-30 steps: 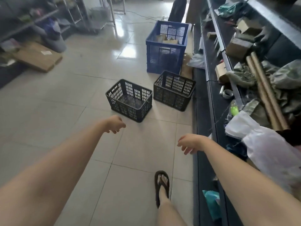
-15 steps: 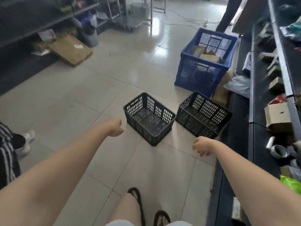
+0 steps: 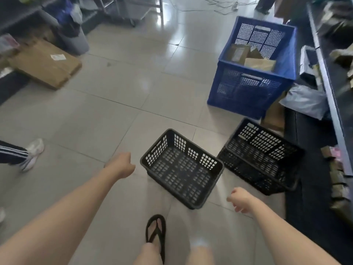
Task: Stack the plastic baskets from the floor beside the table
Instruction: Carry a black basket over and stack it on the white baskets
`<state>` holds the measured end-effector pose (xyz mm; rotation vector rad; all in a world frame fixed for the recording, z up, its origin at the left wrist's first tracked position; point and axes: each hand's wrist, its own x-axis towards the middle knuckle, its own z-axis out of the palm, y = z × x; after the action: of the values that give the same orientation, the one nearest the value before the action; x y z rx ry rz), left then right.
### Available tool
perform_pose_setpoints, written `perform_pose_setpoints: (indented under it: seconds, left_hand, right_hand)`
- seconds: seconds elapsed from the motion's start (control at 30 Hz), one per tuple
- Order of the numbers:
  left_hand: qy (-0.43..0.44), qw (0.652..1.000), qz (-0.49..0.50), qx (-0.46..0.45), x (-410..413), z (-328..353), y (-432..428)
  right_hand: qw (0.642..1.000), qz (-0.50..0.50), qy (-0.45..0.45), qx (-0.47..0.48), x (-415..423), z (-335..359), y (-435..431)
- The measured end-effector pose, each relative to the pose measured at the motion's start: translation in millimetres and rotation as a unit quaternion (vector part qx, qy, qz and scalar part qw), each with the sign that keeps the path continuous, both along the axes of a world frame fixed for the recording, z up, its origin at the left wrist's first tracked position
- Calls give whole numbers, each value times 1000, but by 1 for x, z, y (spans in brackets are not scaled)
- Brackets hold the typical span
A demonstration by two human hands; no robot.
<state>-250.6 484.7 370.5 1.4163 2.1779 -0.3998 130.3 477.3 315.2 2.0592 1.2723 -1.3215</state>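
Pale glossy floor tiles point(image 3: 107, 115) spread under us, one sandalled foot point(image 3: 155, 233) planted nearest. Our left hand point(image 3: 122, 166) hangs just beside the near black basket point(image 3: 181, 169), loosely curled and holding nothing; our right hand point(image 3: 239, 199) hovers near its front corner, fingers half bent, also with nothing in its grip. We judge this the approach step: neither basket is lifted yet. Next we must clasp opposite rims and nest it into the second black basket point(image 3: 261, 155) by the worktop point(image 3: 332, 96). Beyond stands a blue crate point(image 3: 252, 88).
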Motion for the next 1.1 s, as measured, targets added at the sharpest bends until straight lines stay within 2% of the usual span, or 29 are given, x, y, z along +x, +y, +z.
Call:
perform_pose_setpoints:
  seconds: [0.13,0.23,0.3,0.4,0.47,0.53,0.63,0.7,0.8,0.93,1.1]
  left_hand:
    - [-28,996,71,46,-30,-95,68]
    - [-48,992,95,63,-43,-211,104]
    - [-58,988,120,77,-51,-295,124]
    - [-111,964,214,113,-63,-399,152]
    - [-174,939,275,114,-66,-447,164]
    - [-163,938,283,113,-63,-464,168]
    - [-125,952,244,134,-52,-439,166]
    - [-130,959,212,136,-45,-395,164]
    - [-135,959,211,134,-43,-311,159]
    - [-156,964,185,109,-28,-179,149]
    - [-196,970,138,33,1,-37,148]
  right_hand:
    - [997,-66,-24,-31,-12,-103,52]
    - [976,-214,-6,-40,-20,-203,80]
    - [935,-352,25,-38,-23,-279,94]
    - [848,-517,115,-29,-22,-382,96]
    - [829,-545,119,40,-19,-426,90]
    - [822,-553,106,91,-16,-442,91]
    - [808,-567,101,123,-6,-419,95]
    - [815,-558,102,118,3,-383,102]
    - [829,-537,107,118,13,-304,103]
    - [811,-564,111,111,23,-182,75]
    - [801,-577,107,118,61,-45,19]
